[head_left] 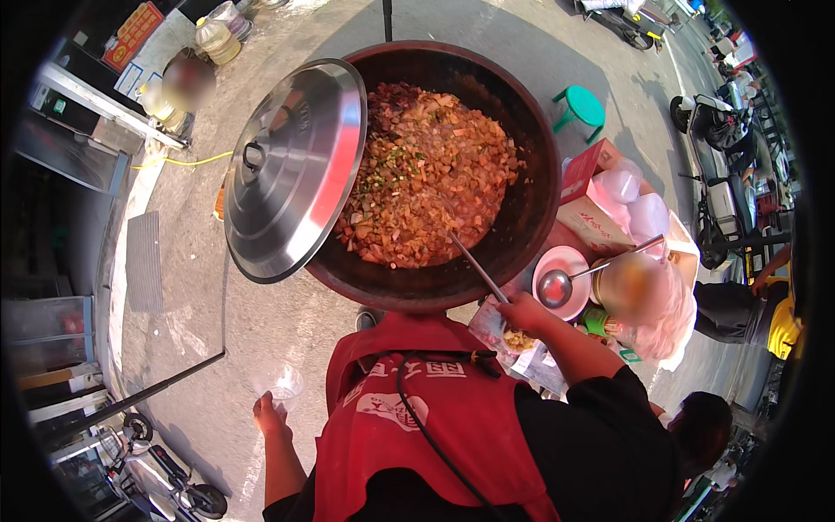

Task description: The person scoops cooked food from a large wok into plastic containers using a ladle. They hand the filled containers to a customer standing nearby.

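My right hand [523,314] grips the metal handle of a utensil [478,266], whose far end is sunk in the chopped, reddish food [437,176] inside a large dark wok [535,215]. Down at the left, my left hand [271,412] holds a clear plastic bowl [286,386] away from the wok. A domed metal lid [297,173] with a black knob covers the wok's left side and juts past its rim. Right of my right hand, a metal ladle [556,288] lies across a pink bowl [562,261].
At the right stand a cardboard box [590,218] with stacked plastic containers [620,179], plastic bags and a green stool [585,106]. A person's dark-haired head [701,427] is close at lower right; another person in yellow [783,323] stands farther right. A black pole [143,391] crosses the lower left.
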`<state>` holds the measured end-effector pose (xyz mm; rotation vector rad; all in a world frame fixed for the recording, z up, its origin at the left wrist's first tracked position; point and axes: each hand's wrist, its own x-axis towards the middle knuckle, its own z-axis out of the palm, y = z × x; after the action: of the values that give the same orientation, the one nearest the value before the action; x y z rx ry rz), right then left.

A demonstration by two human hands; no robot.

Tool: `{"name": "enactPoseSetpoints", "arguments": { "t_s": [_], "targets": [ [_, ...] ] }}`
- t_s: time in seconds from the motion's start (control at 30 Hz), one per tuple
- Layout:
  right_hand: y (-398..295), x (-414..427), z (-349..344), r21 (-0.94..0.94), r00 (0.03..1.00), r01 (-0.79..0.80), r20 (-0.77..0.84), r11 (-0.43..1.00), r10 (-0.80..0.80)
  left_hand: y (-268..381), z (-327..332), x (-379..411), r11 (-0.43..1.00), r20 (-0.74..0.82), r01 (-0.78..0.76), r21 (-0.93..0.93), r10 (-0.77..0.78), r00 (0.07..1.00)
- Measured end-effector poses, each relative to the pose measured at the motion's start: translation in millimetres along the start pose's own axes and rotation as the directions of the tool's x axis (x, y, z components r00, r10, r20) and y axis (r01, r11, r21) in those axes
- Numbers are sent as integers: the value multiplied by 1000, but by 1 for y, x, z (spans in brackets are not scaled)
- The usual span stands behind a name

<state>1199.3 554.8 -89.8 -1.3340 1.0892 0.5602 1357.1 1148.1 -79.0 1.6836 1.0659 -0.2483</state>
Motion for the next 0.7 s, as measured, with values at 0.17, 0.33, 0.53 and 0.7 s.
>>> {"name": "enactPoseSetpoints", "arguments": {
  "t_s": [0.17, 0.33, 0.53, 0.7],
  "targets": [
    [10, 9, 17, 479, 968, -212, 222, 852, 116, 66, 27, 5, 963, 337, -74, -258, 162, 928],
    [41, -23, 30, 646, 932, -297, 358, 703, 64, 147, 88, -34, 945, 688, -49, -324, 271, 674],
    [28, -94, 65, 733, 972, -212, 230, 647, 59, 166, 196, -16, 992, 902, 0, -129, 118, 416],
    [17, -136, 87, 797, 987, -126, 162, 591, -8, 139, 290, 3, 980, 915, -23, 196, -174, 364]
  ]
}}
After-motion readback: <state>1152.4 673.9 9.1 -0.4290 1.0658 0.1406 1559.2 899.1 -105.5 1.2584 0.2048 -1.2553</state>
